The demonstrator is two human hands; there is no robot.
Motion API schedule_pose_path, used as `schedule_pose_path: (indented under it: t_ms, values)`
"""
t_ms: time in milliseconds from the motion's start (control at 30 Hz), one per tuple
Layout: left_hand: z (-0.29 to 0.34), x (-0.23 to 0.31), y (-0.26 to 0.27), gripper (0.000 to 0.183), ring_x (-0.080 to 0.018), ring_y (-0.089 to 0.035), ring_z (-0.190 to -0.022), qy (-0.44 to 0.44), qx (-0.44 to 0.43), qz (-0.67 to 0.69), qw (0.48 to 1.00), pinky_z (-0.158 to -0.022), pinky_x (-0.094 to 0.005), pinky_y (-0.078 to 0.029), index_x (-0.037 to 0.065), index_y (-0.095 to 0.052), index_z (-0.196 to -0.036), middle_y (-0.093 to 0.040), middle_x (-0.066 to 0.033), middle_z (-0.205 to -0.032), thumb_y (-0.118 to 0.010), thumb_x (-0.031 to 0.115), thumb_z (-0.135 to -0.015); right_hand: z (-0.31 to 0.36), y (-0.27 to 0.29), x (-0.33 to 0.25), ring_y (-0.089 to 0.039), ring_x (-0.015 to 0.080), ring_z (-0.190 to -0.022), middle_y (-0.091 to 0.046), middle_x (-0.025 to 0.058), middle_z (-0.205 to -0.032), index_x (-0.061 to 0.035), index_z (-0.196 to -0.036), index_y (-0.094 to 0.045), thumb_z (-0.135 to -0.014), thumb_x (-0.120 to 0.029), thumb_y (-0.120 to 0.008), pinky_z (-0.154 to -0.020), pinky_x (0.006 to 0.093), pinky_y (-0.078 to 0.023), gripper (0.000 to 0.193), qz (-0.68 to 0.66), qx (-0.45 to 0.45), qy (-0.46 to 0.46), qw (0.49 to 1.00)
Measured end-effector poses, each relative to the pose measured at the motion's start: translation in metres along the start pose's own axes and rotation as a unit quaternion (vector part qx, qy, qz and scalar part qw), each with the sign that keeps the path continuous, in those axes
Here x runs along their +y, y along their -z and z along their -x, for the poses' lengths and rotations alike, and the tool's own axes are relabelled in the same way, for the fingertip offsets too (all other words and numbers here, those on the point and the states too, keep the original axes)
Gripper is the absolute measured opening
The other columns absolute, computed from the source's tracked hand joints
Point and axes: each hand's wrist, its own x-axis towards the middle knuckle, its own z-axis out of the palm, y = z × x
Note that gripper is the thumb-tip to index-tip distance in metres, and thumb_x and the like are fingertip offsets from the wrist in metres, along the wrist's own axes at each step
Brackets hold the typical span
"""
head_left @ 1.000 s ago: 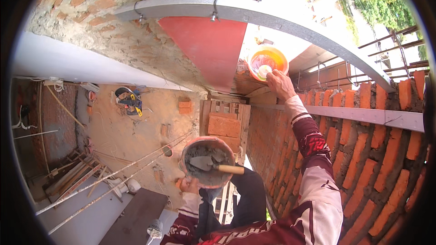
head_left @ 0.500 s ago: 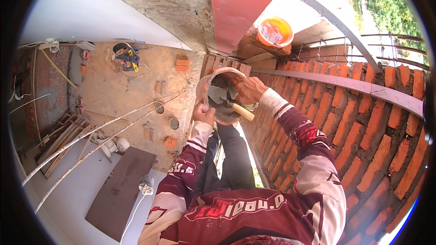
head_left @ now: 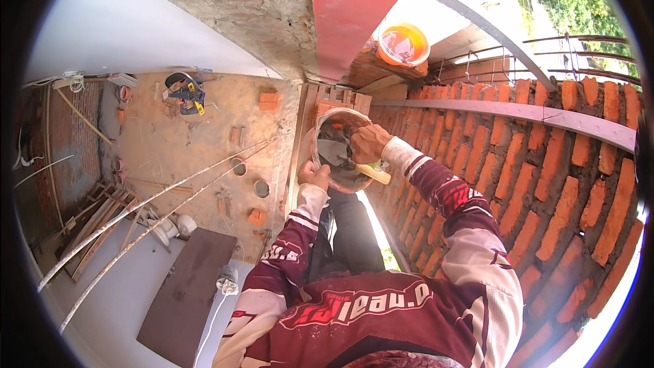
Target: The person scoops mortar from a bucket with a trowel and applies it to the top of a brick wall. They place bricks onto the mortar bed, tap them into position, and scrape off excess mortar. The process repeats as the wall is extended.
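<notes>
A round, mortar-smeared bucket (head_left: 315, 142) is in front of me, tilted so that I see grey mortar inside. My left hand (head_left: 314, 175) is closed on its near left rim, thumb up. Across from it my right hand (head_left: 370, 143) is closed over the right rim, its fingertips hidden inside the bucket. A trowel lies in the bucket, its grey blade (head_left: 333, 152) on the mortar and its pale wooden handle (head_left: 373, 174) sticking out over the near right rim, just below my right hand. Neither hand is on that handle.
A brick wall (head_left: 524, 184) with wet joints and a metal straightedge (head_left: 504, 114) runs along my right. An orange tub (head_left: 404, 45) stands on brickwork ahead. Wooden planks (head_left: 310, 105) lie beyond the bucket. Far below left are the floor (head_left: 218, 123), two rods (head_left: 170, 184) and a dark board (head_left: 184, 293).
The bucket has come slightly right and nearer to me, both hands moving with it. A brick behind its far rim now shows. The view has shifted a little.
</notes>
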Motion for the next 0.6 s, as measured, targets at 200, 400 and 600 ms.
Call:
schedule_pose_path:
  t_ms: [200,400,600]
  values:
    - [-0.003,0.0,0.009,0.023,-0.015,-0.052,-0.054,0.015,0.01,0.04,0.999,-0.051,-0.0346,-0.046,0.005,-0.047,-0.066,-0.054,-0.0033,-0.063,-0.068,0.007,-0.074,0.031,0.016,0.024,-0.07,0.0409,-0.086,-0.07,0.0215,-0.09,-0.0015,-0.087,-0.073,-0.076,-0.026,-0.062,-0.077,0.0484,-0.056,0.029,-0.091,0.158,-0.061,0.981]
    - [0.001,0.003,0.037,0.019,-0.0156,-0.056,-0.054,-0.006,0.054,0.059,0.997,-0.049,-0.0336,-0.047,0.005,-0.049,-0.072,-0.056,-0.0033,-0.067,-0.068,0.003,-0.075,0.03,0.05,0.129,-0.066,0.037,-0.088,-0.063,0.0151,-0.094,-0.0045,-0.095,-0.065,-0.091,-0.024,-0.059,-0.078,0.047,-0.054,0.021,-0.088,0.345,-0.244,0.902]
    - [0.006,0.006,0.072,0.02,-0.0151,-0.052,-0.059,-0.001,0.116,-0.011,0.993,-0.053,-0.0355,-0.046,0.004,-0.051,-0.071,-0.059,-0.005,-0.068,-0.071,0.004,-0.074,0.007,0.063,0.184,-0.066,0.0396,-0.101,-0.065,0.0203,-0.106,-0.0108,-0.138,-0.048,-0.089,-0.031,-0.068,-0.087,0.048,-0.053,0.057,-0.125,0.417,-0.224,0.872]
